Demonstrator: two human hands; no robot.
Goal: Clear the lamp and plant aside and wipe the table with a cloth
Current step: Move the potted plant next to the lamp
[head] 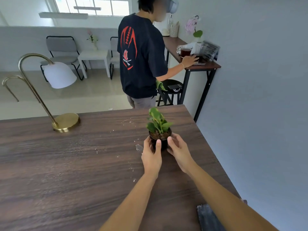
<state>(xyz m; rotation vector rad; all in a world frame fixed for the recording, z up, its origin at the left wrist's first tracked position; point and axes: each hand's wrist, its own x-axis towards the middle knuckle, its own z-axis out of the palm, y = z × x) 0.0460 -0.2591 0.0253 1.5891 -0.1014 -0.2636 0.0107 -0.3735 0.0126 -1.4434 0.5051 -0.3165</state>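
A small green plant [158,121] in a black pot [164,143] stands on the dark wooden table [75,164], right of centre. My left hand [151,155] wraps the pot's left side and front, thumb up on the pot. My right hand [179,150] cups its right side. A brass lamp [65,121] with a curved neck and white shade [59,75] stands at the table's far left. Water drops and white crumbs [100,150] lie scattered across the tabletop. A dark grey cloth [209,217] lies near the front right edge, partly hidden by my right forearm.
Beyond the table's far edge stands a person [141,55] in a dark shirt, back turned, one hand on a narrow wall-side counter [203,65] with jars and flowers. A black stool [171,90] is under it. Grey chairs [61,50] and a white side table [94,55] stand farther back.
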